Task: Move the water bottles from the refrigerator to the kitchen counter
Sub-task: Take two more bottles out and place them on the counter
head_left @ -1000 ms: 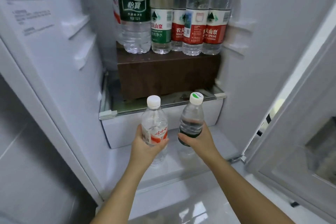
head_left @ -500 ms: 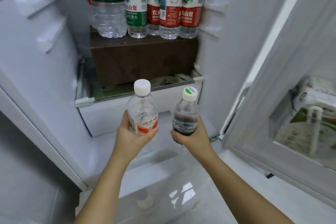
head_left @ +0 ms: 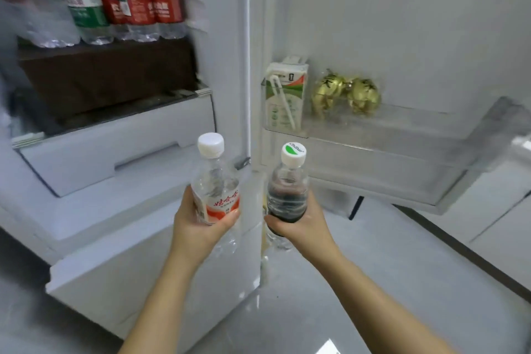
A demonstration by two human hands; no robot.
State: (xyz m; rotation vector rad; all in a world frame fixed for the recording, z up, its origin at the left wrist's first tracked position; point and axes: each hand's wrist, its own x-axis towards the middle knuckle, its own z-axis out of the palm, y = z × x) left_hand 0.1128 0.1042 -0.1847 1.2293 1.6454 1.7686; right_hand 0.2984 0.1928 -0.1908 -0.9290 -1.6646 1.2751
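My left hand (head_left: 198, 227) grips a small clear water bottle (head_left: 215, 181) with a white cap and a red and white label. My right hand (head_left: 298, 224) grips a second small bottle (head_left: 287, 190) with a green and white cap. Both bottles are upright, held out in front of the open refrigerator, near its right edge. Several large water bottles (head_left: 94, 6) with green and red labels stand in a row on a brown box (head_left: 106, 72) on the refrigerator shelf at the upper left.
The open refrigerator door (head_left: 402, 37) is on the right; its shelf (head_left: 388, 149) holds a milk carton (head_left: 284, 95) and gold-wrapped items (head_left: 344, 93). A white drawer (head_left: 115, 149) sits under the brown box. Grey floor (head_left: 344, 282) lies below.
Both hands have drawn the two small bottles back out of the refrigerator. The view has swung right, bringing the door shelf into sight.
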